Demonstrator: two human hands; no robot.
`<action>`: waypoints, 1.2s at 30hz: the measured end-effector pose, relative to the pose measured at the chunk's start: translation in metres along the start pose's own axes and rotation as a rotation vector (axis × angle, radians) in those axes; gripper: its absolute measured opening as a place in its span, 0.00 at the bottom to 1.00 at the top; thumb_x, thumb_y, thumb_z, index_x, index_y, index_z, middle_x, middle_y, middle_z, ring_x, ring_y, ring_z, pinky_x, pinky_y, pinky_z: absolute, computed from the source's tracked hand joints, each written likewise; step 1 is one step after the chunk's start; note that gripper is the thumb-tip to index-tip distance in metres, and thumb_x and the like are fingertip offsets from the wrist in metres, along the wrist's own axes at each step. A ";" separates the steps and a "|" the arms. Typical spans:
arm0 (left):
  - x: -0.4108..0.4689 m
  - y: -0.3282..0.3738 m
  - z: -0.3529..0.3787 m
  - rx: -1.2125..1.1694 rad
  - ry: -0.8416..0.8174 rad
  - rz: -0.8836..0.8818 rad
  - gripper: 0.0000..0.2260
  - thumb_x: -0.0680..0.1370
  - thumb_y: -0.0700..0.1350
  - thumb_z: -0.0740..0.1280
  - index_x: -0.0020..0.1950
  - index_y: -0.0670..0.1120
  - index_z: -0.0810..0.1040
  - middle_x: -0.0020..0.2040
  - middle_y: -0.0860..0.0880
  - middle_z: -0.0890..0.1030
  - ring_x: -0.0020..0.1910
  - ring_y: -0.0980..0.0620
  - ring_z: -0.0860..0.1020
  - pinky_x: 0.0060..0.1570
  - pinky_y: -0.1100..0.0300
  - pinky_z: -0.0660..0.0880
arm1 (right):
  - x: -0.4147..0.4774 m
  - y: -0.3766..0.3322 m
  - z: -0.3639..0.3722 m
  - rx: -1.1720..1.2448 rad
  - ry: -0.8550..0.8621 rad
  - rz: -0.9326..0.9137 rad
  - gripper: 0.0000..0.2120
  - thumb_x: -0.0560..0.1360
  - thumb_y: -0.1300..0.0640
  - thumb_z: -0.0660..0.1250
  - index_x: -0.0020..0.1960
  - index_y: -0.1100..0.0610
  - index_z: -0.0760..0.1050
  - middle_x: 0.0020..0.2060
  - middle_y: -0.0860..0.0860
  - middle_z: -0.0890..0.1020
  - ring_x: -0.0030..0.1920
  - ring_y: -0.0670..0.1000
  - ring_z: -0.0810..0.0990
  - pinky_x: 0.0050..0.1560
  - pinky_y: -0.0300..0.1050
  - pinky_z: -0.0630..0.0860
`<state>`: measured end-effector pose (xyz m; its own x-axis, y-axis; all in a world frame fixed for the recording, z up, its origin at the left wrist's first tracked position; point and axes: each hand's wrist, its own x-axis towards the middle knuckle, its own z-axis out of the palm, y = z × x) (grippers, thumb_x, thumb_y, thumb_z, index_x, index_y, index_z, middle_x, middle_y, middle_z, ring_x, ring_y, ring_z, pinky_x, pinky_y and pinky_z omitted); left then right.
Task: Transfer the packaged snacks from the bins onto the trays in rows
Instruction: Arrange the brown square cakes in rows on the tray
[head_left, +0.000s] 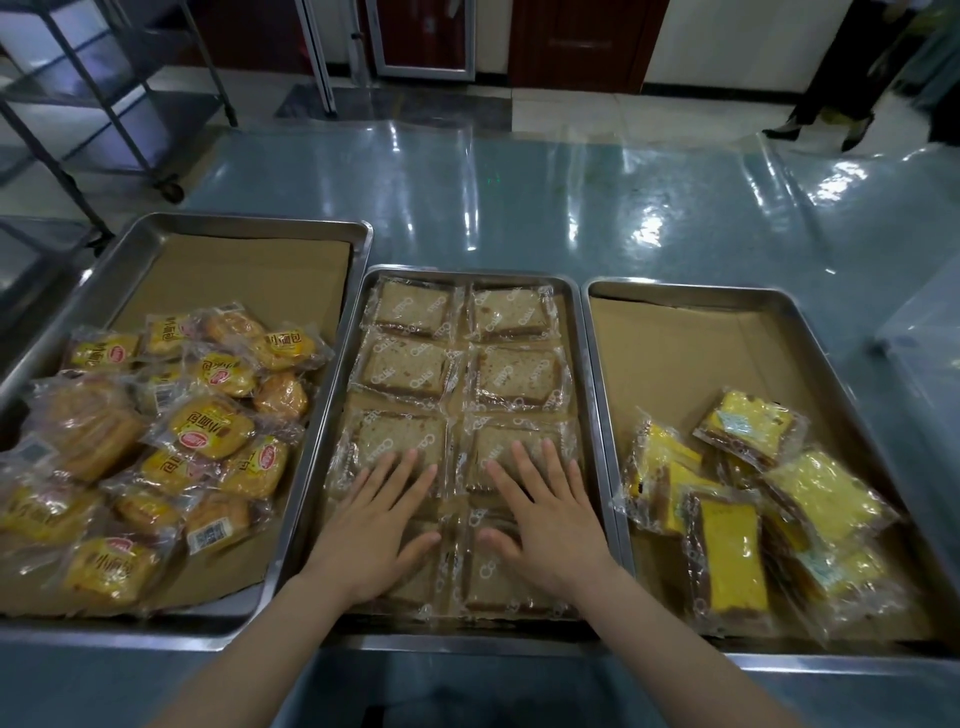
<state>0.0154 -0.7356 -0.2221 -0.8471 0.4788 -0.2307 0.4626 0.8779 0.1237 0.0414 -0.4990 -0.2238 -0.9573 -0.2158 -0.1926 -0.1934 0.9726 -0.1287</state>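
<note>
Head view, both hands in frame; our left hand (379, 525) lies flat with straight, spread fingers, gripping nothing, palm down on the near left packets; our right hand (545, 514) mirrors it on the near right packets, also flat and holding nothing.

Under the palms: brown bread packets (511, 312) in clear wrap, laid two across and four deep in the middle tray (582, 364); edges touch or slightly overlap; the two nearest rows are partly hidden by the hands.

We judge this tray full and the hands to be pressing or squaring the last rows; that part of the job looks done.

Outward left: the left tray (249, 221) holds yellow bun packets (208, 426) in a loose heap toward its near end, some tilted, some stacked; the far half shows bare cardboard liner (234, 280); no rows here.

Outward right: the right tray (727, 291), also lined with cardboard, holds yellow cake slices (821, 493) piled in its near right corner, several on edge or overlapping; no rows either.

So, as we read it: one tray of three arranged, two left to lay out.

All three trays sit side by side, rims just beside one another, on a table (519, 208) under glossy sheeting; a translucent box (924, 322) shows at the right edge, contents not readable; a metal rack (78, 78) stands beyond, far left.
</note>
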 end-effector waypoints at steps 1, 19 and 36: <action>0.002 -0.001 -0.002 -0.015 0.018 -0.005 0.34 0.72 0.71 0.35 0.73 0.57 0.31 0.73 0.54 0.30 0.72 0.53 0.29 0.69 0.55 0.31 | 0.004 0.001 -0.003 0.011 0.015 0.006 0.36 0.71 0.27 0.35 0.75 0.40 0.34 0.75 0.48 0.35 0.72 0.55 0.25 0.69 0.57 0.27; 0.111 -0.037 -0.029 -0.036 -0.016 -0.206 0.34 0.69 0.71 0.35 0.72 0.60 0.33 0.75 0.47 0.33 0.73 0.45 0.33 0.70 0.49 0.35 | 0.112 0.038 -0.039 0.136 -0.073 0.147 0.33 0.75 0.31 0.42 0.77 0.42 0.44 0.76 0.50 0.38 0.72 0.65 0.30 0.73 0.61 0.38; 0.097 -0.009 -0.052 0.016 0.169 -0.174 0.33 0.71 0.69 0.33 0.71 0.58 0.32 0.75 0.50 0.36 0.72 0.50 0.33 0.70 0.51 0.35 | 0.093 0.029 -0.052 0.109 0.056 0.086 0.33 0.77 0.34 0.46 0.77 0.46 0.45 0.77 0.51 0.41 0.74 0.57 0.33 0.72 0.55 0.35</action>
<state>-0.0842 -0.6974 -0.1954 -0.9455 0.3148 -0.0827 0.3085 0.9478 0.0809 -0.0644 -0.4867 -0.1948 -0.9805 -0.1237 -0.1529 -0.0883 0.9716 -0.2197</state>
